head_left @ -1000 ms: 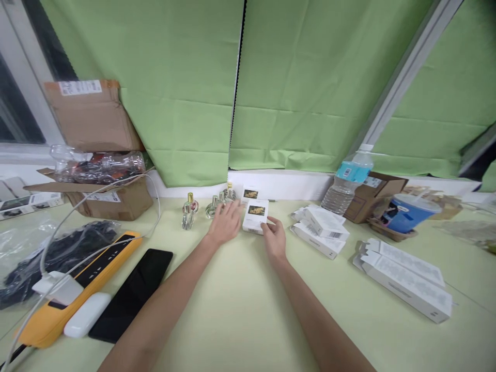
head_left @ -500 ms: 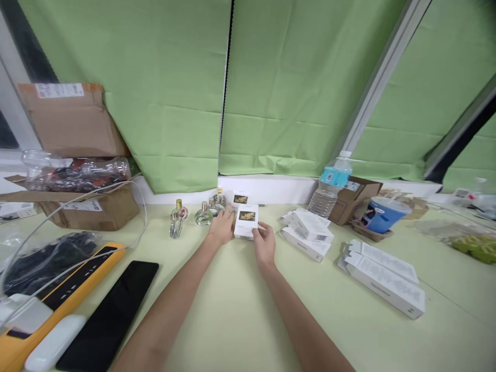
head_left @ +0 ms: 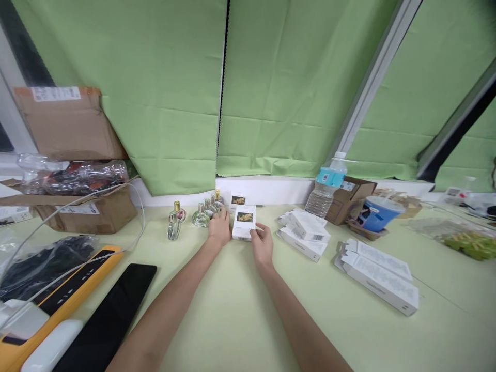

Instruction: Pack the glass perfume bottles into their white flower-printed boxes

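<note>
A small white box (head_left: 244, 230) with a yellow-flower picture stands upright at the middle of the table, leaning slightly back. My right hand (head_left: 263, 245) holds its lower right side, thumb on the front. To the box's left, my left hand (head_left: 219, 228) rests with fingers stretched forward beside the glass perfume bottles; whether the fingertips touch one I cannot tell. A round perfume bottle (head_left: 201, 217) is nearest in that group, and a taller gold-capped bottle (head_left: 174, 227) stands farther left. Behind the held box, a second white box (head_left: 236, 200) is partly hidden.
White cartons (head_left: 306, 235) lie to the right, with longer cartons (head_left: 382, 281) nearer me. A water bottle (head_left: 327, 186) and a blue cup (head_left: 377, 214) stand behind them. On the left are a black phone (head_left: 112, 310), an orange power strip (head_left: 85, 279) and a cardboard box (head_left: 93, 217).
The view has shifted slightly, moving the scene a little to the left. Both hands stay in nearly the same places around the white box.
</note>
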A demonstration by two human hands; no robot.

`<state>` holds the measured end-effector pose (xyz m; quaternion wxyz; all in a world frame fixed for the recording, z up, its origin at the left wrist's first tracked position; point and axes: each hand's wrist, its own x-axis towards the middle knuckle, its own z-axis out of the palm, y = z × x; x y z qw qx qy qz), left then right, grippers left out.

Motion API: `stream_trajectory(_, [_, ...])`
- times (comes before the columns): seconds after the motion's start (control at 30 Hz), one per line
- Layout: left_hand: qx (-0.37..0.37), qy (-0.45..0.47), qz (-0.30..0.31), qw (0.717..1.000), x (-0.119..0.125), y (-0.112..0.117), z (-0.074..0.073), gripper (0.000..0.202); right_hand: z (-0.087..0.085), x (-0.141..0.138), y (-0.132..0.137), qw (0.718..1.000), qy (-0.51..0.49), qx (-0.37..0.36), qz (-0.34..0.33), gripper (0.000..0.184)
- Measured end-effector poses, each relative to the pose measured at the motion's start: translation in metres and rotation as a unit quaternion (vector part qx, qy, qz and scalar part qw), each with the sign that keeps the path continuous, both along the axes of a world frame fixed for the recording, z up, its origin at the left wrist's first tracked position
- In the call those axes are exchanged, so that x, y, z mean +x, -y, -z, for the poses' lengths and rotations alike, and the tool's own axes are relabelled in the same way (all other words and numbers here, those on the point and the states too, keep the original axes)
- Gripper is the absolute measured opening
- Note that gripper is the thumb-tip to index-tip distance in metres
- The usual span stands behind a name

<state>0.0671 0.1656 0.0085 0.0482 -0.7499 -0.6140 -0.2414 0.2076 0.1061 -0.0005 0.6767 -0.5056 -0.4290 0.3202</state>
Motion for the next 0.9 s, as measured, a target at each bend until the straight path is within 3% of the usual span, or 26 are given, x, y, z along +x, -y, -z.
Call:
stream_trajectory(0.17, [-0.024, 0.008, -0.067, 0.997, 0.001, 0.002, -0.003, 0.06, -0.001, -0.001, 0.001, 1.0, -0.009, 0.001, -0.002, 0.044])
stream_trajectory(0.3, [-0.04, -0.044, -0.117, 0.991, 0.003, 0.004, -0.006, 0.063, -0.003, -0.001, 0.003, 1.0, -0.008, -0.003, 0.0, 0.045])
stream_trajectory(0.6, [-0.034, -0.17, -0.011, 0.985, -0.002, -0.009, -0.013, 0.069, -0.003, -0.002, 0.004, 1.0, -0.015, 0.007, 0.0, 0.046])
stream_trajectory(0.9, [-0.058, -0.152, -0.078, 0.984, 0.002, -0.021, -0.011, 0.062, -0.002, -0.002, 0.002, 1.0, -0.014, 0.005, -0.003, 0.045])
